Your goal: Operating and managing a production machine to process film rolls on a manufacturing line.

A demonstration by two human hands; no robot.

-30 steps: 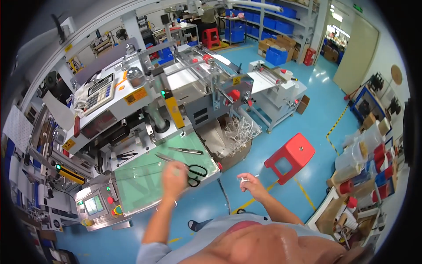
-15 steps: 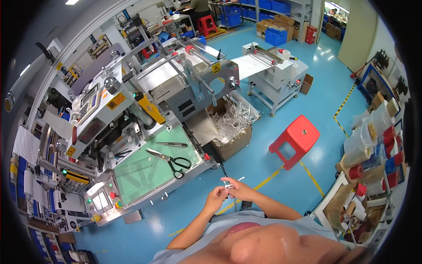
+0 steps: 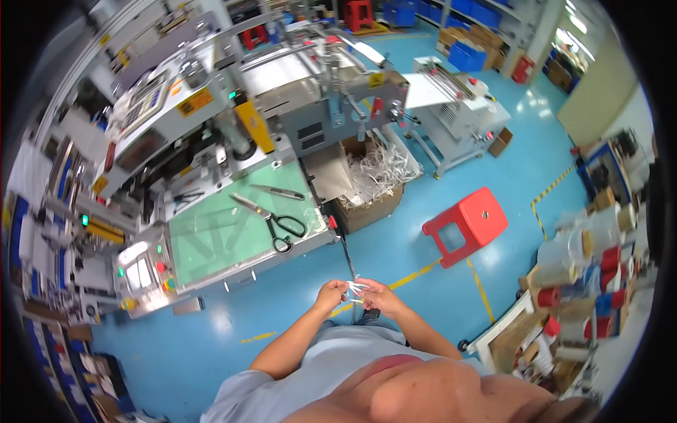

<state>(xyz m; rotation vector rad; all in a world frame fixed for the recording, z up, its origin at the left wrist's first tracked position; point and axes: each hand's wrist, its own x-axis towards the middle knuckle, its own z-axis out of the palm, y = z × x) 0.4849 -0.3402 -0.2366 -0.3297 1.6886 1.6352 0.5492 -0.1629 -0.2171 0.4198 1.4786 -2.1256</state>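
Observation:
In front of my body, my left hand [image 3: 331, 295] and my right hand [image 3: 378, 297] are held close together with fingers closed. Between them stretch thin white strips [image 3: 357, 287], pinched at both sides; whether they are paper or plastic I cannot make out. Beyond the hands, on a machine's green work surface [image 3: 211, 247], lie black-handled scissors [image 3: 271, 220], blades pointing away to the left. A slim metal tool [image 3: 278, 191], perhaps a utility knife, rests just behind them.
The large grey machine [image 3: 310, 130] fills the left and far side. A cardboard box of white strip waste [image 3: 381, 176] stands by it. To the right is a red stool [image 3: 469, 222]; farther right, a cart [image 3: 504, 331] and several film rolls [image 3: 557, 268].
The view has shifted, and the scene sits differently in the picture. My hands have drawn slightly apart, and more of the white strips shows between them.

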